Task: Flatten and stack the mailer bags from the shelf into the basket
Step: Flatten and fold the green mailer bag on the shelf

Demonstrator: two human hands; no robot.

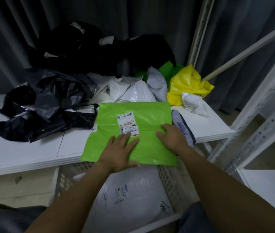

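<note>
Head view looks down on a white shelf [24, 148] with a light plastic basket [168, 175] under its front edge. A bright green mailer bag [150, 113] lies spread on the shelf, and its near edge hangs past the shelf edge, over the basket. A white shipping label [126, 121] sits near the bag's middle.

The left grip [121, 150], a bare hand, rests palm down on the lower middle of the green mailer bag. Its fingers are straight and spread, and the fingertips reach the bottom of the label. The right grip [172, 137] lies flat on the bag's right side with the fingers stretched out toward the label. Neither one curls round anything; both press on the plastic with fingers apart.

A flat white mailer [133, 187] with printed labels lies in the basket. A grey mailer [182, 123] lies just beside the green bag's right edge, partly hidden by the right wrist.

Crumpled black bags [49, 105] are heaped on the left of the shelf, touching the green bag's left edge. Crumpled white bags [130, 88] lie behind it. A yellow bag [185, 83] sits at the right rear, with a small white bag [194, 103] in front of it. A grey curtain [133, 14] hangs behind the shelf.
</note>
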